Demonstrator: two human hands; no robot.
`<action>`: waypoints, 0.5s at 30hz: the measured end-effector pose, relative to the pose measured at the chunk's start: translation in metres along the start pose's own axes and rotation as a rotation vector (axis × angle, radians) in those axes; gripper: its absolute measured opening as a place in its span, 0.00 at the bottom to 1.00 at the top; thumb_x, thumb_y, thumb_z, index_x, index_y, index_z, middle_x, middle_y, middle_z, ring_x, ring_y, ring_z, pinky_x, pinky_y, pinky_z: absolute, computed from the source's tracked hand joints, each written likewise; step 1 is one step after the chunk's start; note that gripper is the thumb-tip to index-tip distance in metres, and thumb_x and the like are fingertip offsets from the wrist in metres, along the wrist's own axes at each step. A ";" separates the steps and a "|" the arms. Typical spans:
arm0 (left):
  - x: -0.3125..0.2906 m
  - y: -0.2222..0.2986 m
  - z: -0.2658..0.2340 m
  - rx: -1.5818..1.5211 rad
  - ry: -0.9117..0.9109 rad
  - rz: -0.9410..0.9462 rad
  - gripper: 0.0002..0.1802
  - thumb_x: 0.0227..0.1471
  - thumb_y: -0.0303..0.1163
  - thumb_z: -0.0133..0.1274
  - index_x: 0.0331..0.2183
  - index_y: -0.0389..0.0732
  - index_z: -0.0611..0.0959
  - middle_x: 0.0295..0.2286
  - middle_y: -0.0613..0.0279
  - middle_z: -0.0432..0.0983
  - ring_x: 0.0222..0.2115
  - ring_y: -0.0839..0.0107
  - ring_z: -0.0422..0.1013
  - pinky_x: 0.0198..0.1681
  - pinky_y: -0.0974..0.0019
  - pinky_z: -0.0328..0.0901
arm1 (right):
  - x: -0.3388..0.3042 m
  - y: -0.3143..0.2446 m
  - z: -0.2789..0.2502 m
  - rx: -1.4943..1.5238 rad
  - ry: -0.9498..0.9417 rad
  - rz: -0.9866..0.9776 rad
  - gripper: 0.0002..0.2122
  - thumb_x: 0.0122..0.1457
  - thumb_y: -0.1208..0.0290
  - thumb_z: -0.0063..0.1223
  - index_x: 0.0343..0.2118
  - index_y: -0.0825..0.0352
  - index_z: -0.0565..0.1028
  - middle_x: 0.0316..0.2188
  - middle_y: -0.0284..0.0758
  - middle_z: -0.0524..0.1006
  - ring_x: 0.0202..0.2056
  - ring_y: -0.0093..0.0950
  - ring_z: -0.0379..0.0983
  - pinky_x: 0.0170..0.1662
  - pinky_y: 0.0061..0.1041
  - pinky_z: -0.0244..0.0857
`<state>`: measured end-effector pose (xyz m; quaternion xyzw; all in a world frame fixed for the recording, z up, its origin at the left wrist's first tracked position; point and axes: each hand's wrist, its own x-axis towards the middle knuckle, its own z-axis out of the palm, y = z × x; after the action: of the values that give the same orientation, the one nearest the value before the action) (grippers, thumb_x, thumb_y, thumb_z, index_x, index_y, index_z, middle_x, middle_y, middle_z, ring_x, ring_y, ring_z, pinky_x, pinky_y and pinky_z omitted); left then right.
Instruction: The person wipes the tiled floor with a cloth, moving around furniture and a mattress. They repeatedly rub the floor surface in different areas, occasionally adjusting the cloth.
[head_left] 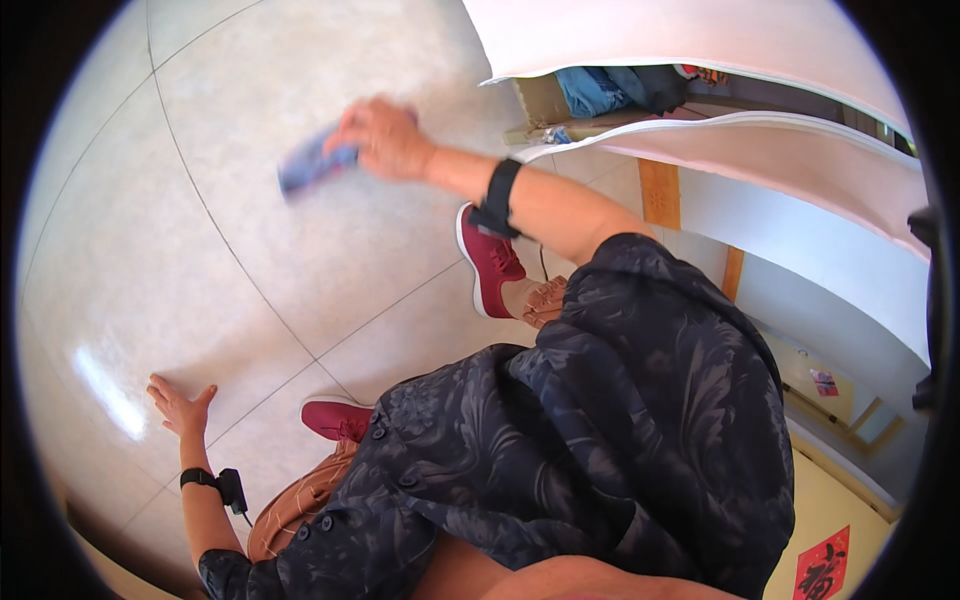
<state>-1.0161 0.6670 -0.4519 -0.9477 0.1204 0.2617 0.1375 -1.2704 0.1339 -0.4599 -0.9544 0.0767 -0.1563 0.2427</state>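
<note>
My right hand (378, 138) is stretched out over the pale tiled floor (300, 260), its fingers closed round a blurred oblong thing (312, 165), blue-purple with a dark blue end. Motion smear hides what kind of thing it is. A black strap circles my right wrist. Lower on the left, my left hand (182, 408) is empty, fingers apart and thumb out to the side, above or close to the floor; I cannot tell whether it touches. That wrist bears a black strap with a small box on it.
Below my right forearm is one of my red shoes (490, 262); the other red shoe (335, 417) is nearer my left hand. At the upper right, a zipped pale fabric cover (700, 35) gapes over folded clothes (592, 90). A white panel (780, 240) and a red paper decoration (822, 565) are on the right.
</note>
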 end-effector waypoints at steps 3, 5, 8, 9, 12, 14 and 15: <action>0.001 0.000 -0.001 0.021 -0.016 -0.021 0.74 0.32 0.48 0.75 0.68 0.50 0.42 0.68 0.49 0.35 0.68 0.51 0.40 0.61 0.28 0.47 | 0.037 0.079 -0.025 -0.452 0.050 0.214 0.21 0.52 0.76 0.50 0.49 0.48 0.77 0.50 0.30 0.73 0.47 0.43 0.70 0.49 0.39 0.67; -0.001 0.000 -0.002 0.006 -0.003 -0.011 0.74 0.32 0.48 0.75 0.68 0.50 0.42 0.68 0.49 0.35 0.68 0.50 0.40 0.61 0.28 0.47 | 0.044 0.114 -0.037 -0.566 -0.038 0.214 0.23 0.57 0.73 0.48 0.58 0.52 0.69 0.58 0.33 0.68 0.52 0.46 0.68 0.53 0.43 0.67; -0.005 -0.001 -0.002 -0.018 0.013 0.019 0.74 0.33 0.47 0.75 0.68 0.50 0.41 0.68 0.49 0.34 0.68 0.50 0.39 0.61 0.28 0.47 | 0.022 0.148 -0.054 -0.599 -0.190 0.599 0.27 0.61 0.71 0.44 0.64 0.64 0.57 0.61 0.44 0.64 0.58 0.49 0.64 0.55 0.45 0.66; -0.005 -0.003 -0.001 -0.024 0.015 0.016 0.74 0.33 0.47 0.75 0.68 0.50 0.41 0.68 0.49 0.34 0.68 0.50 0.39 0.61 0.28 0.47 | 0.011 0.154 -0.057 -0.515 -0.172 0.829 0.28 0.61 0.71 0.44 0.64 0.69 0.55 0.62 0.49 0.63 0.59 0.50 0.63 0.55 0.45 0.66; -0.005 -0.008 0.004 -0.050 0.044 0.038 0.74 0.32 0.47 0.75 0.68 0.51 0.41 0.68 0.49 0.34 0.68 0.50 0.39 0.61 0.28 0.47 | -0.025 0.161 -0.055 -0.639 -0.249 0.960 0.31 0.61 0.69 0.45 0.64 0.77 0.51 0.64 0.54 0.56 0.62 0.51 0.59 0.57 0.45 0.65; -0.002 -0.011 0.009 -0.044 0.059 0.047 0.74 0.31 0.48 0.75 0.68 0.50 0.42 0.68 0.48 0.35 0.68 0.49 0.40 0.60 0.30 0.49 | -0.043 0.158 -0.049 -0.700 -0.376 1.077 0.34 0.61 0.68 0.46 0.64 0.82 0.48 0.65 0.57 0.52 0.64 0.51 0.57 0.58 0.45 0.64; 0.001 -0.014 0.012 -0.037 0.068 0.051 0.74 0.31 0.48 0.75 0.68 0.50 0.42 0.68 0.47 0.36 0.68 0.49 0.40 0.60 0.31 0.50 | -0.049 0.154 -0.045 -0.667 -0.397 1.064 0.36 0.60 0.67 0.46 0.66 0.79 0.45 0.67 0.53 0.48 0.65 0.51 0.53 0.61 0.46 0.60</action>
<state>-1.0170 0.6839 -0.4597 -0.9551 0.1441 0.2350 0.1089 -1.3420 -0.0092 -0.5101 -0.8208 0.5362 0.1962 -0.0125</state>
